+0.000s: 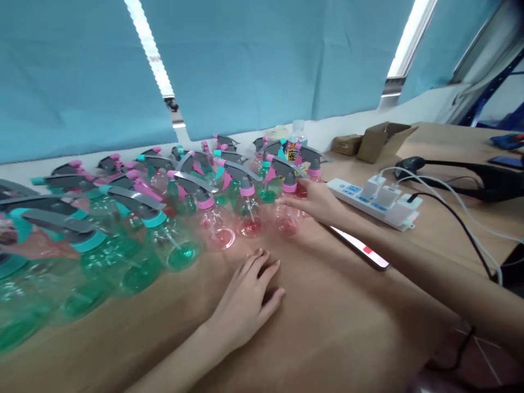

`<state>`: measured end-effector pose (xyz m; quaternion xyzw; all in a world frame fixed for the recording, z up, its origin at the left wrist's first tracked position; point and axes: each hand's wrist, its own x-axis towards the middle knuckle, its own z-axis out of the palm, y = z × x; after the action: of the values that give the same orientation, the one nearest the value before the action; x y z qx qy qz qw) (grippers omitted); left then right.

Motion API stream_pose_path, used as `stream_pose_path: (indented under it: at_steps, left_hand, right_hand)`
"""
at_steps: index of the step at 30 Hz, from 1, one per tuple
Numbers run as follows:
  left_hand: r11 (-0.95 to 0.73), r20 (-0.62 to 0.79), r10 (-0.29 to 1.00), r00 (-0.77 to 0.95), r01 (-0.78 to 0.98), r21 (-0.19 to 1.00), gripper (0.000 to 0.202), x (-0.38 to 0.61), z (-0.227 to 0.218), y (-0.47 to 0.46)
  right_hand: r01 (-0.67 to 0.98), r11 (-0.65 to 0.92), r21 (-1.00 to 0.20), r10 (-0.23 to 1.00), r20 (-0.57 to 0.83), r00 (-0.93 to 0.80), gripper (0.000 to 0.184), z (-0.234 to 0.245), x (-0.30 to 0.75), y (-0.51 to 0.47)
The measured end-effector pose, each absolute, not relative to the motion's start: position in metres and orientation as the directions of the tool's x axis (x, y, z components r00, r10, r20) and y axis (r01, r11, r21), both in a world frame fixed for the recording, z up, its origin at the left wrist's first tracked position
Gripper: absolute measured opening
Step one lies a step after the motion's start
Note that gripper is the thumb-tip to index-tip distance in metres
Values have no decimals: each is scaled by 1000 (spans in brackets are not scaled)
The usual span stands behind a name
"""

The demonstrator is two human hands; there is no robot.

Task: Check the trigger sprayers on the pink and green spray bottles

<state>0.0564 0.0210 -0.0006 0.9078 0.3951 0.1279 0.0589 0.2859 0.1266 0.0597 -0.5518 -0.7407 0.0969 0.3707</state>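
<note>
My left hand (248,303) lies palm down on the brown tabletop, its fingers spread and nothing in them. It is in front of a spray bottle with a pink collar (216,229). My right hand (317,201) reaches across from the right and is closed at the upper part of another pink-collared spray bottle (286,218), thumb across its front; some fingers are hidden. This bottle stands upright with a little red liquid inside. Close beside it on the left is a similar red-liquid spray bottle (250,215). Spray bottles with turquoise collars and green liquid (174,245) fill the left side.
Several more spray bottles crowd the back near the blue curtain (245,65). A phone (360,248) lies beneath my right forearm. Farther right are a white power strip (368,202) with plugged-in chargers and cables, an open cardboard box (379,142) and a black strap-like device (470,177).
</note>
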Motion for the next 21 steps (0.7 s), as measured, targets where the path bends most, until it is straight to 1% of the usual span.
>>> stream_pose_path:
  at_steps: [3,7,11,17,21]
  left_hand:
    - [-696,188,718,670,683,223,40,70,0,30]
    - [-703,172,709,684,672,232,44,82,1,37]
    - [-703,154,709,688,669,242,46,89,2,42]
    - [-700,137,710,690,673,238,45,93,1,45]
    - [-696,139,714,686,673,252,45,92,1,45]
  right_hand:
    - [752,383,-537,882,454,-124,39,63,280,135]
    - [744,395,-539,878,459,-134,33,61,279,147]
    - [725,414,-550,876,458,-153,38,57,281,157]
    - [725,404,-558,876,464,-131,43,55,279,162]
    - [729,393,-560,878,465,-116,51,54,276,164]
